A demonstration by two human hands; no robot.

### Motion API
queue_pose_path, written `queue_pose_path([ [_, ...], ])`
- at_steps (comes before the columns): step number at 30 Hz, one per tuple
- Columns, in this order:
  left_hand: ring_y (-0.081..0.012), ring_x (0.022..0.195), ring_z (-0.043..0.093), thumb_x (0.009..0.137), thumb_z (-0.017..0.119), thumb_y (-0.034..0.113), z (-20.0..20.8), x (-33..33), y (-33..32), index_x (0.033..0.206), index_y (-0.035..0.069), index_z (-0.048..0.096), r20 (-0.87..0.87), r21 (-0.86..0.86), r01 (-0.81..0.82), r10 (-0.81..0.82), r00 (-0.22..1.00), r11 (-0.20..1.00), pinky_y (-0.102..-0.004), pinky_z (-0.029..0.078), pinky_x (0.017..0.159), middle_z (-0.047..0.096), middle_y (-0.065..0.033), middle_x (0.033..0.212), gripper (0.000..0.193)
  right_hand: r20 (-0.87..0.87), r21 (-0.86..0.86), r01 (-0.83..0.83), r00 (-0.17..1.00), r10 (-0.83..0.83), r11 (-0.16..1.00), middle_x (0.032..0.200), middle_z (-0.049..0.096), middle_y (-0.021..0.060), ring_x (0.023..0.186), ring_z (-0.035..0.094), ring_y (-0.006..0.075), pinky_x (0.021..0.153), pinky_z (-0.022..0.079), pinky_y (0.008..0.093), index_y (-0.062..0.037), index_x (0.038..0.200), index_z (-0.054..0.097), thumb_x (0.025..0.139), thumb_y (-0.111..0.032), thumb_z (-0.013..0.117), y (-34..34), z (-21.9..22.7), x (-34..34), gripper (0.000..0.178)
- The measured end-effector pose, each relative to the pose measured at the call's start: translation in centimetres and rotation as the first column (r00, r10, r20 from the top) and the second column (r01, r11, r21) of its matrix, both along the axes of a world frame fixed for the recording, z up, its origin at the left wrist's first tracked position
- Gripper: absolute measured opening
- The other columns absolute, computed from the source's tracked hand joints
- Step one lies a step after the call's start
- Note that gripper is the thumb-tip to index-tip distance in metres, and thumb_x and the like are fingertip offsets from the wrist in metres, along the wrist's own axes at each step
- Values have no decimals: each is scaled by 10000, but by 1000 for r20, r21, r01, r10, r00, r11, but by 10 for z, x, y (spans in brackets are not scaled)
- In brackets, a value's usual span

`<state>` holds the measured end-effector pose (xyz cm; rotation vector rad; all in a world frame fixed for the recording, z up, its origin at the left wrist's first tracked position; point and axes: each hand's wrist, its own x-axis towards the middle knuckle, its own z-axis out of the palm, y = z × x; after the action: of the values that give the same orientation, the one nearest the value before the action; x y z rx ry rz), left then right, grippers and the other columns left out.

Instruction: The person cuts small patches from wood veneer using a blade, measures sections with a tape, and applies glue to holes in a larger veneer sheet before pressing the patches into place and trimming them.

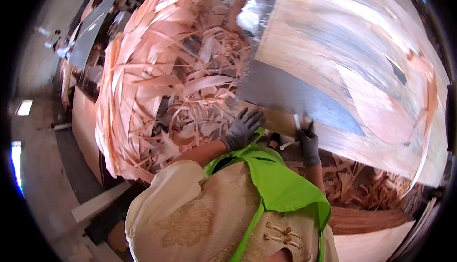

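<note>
My left hand (245,127), in a grey glove, lies with fingers spread on a narrow brown wood strip (278,120) along the near edge of the work surface. At the strip's right end is my right hand (308,145), also gloved, its fingers closed around a slim pale piece (296,120) that sticks up beside them. Its kind is too blurred to tell. Beyond the strip, a dark grey, smooth area (290,90) of the surface shows. Large pale wood veneer sheets (328,28) cover the far and right part.
To the left rises a big heap of pinkish veneer strips (138,71), with curled scraps (204,105) spilling toward the table. More shavings (352,186) lie below the near right edge. A clear plastic-like bundle (250,14) sits at the far edge. A green apron (281,181) hangs on me.
</note>
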<state>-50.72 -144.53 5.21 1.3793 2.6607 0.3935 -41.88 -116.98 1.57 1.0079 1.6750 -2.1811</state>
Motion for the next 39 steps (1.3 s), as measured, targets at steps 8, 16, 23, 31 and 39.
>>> queue_pose_path([
  [8,-344,1181,441,780,594,211,-79,14,-201,1221,52,494,49,-123,-680,688,724,723,-437,351,994,479,-159,1271,479,125,86,-14,992,3,996,697,503,-20,576,418,67,512,371,231,-6,817,605,871,-78,560,7,-4,1,100],
  [16,-383,963,584,842,492,333,-238,-31,-404,1155,87,589,329,-410,-898,944,19,161,-417,471,843,612,-218,1060,411,162,266,224,949,-272,938,751,546,17,668,525,147,620,433,238,-79,1015,602,881,-90,561,14,-18,6,140],
  [23,-234,640,605,817,564,157,-380,-156,-457,963,38,606,784,-355,-857,380,-490,-373,-338,496,586,620,-105,801,193,243,403,469,773,-586,786,839,524,26,737,512,164,684,407,254,-88,1069,569,884,-108,549,12,-69,0,187],
  [31,-326,773,564,699,699,222,-605,-232,-588,765,37,598,179,-8,-912,898,402,410,-393,491,680,574,-168,759,221,265,526,533,638,-723,663,939,500,36,816,497,184,758,377,272,-98,1131,531,887,-129,535,28,-152,-19,246],
  [39,-123,474,487,845,647,297,-681,-289,-609,831,97,556,801,-462,-699,82,-594,-545,-211,425,409,580,-48,689,220,210,637,531,577,-789,558,1039,475,47,895,482,203,831,347,290,-109,1193,493,890,-149,522,30,-158,-20,307],
])
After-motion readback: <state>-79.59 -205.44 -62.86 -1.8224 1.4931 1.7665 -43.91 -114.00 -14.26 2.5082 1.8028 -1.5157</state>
